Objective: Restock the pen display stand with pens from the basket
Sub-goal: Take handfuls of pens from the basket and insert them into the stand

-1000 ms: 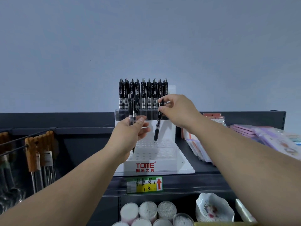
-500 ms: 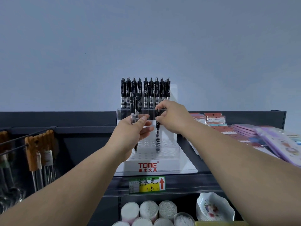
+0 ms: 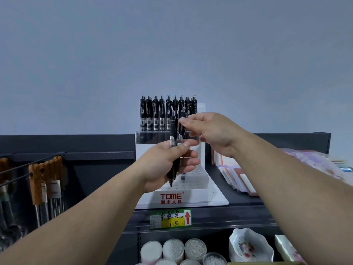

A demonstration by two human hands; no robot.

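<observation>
A white tiered pen display stand point(image 3: 193, 197) marked TOME sits on the dark shelf, its back row full of upright black pens point(image 3: 158, 115). In front of the stand, my left hand point(image 3: 164, 167) grips a small bundle of black pens point(image 3: 172, 134) upright, tips pointing down. My right hand point(image 3: 214, 134) reaches in from the right and pinches the top of one pen point(image 3: 181, 129) in that bundle. A dark pen end point(image 3: 183, 177) shows in a hole of the lower tier, mostly hidden behind my left hand. The basket is out of view.
Stacked notebooks point(image 3: 238, 178) lie right of the stand. Wooden-handled tools point(image 3: 47, 180) hang on the left. A price label point(image 3: 170, 219) is on the shelf edge. Below it stand cotton swab tubs point(image 3: 172, 249) and a patterned dish point(image 3: 250, 245).
My right hand lowered a pen into the stand's lower tier, let go of it, and came back up to pinch another pen in the bundle in my left hand.
</observation>
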